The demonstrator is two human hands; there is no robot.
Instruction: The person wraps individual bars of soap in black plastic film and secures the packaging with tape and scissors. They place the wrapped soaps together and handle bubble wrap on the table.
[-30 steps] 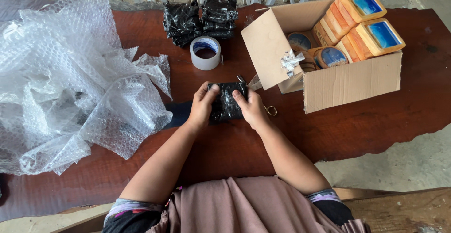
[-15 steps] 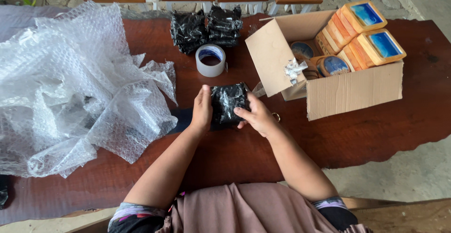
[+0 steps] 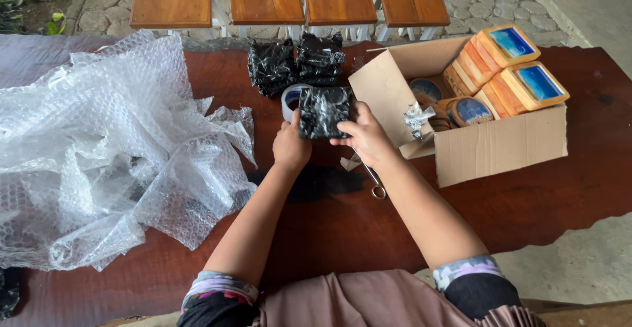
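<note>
Here, black wrapped package (image 3: pixel 324 111) gripped by fingers of left hand (image 3: pixel 291 146) and right hand (image 3: pixel 366 137), above tape roll (image 3: pixel 289 98), beside open cardboard box (image 3: pixel 500 144).

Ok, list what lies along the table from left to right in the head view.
Bubble wrap → left hand → black parcel held in both hands → right hand → cardboard box of wooden pieces with blue tops.

glossy black wrapped parcel (image 3: pixel 324 111), clear bubble wrap (image 3: pixel 105 149), reddish-brown table (image 3: pixel 355 235), tan cardboard box (image 3: pixel 500 146), orange-and-blue blocks (image 3: pixel 520 63)
</note>
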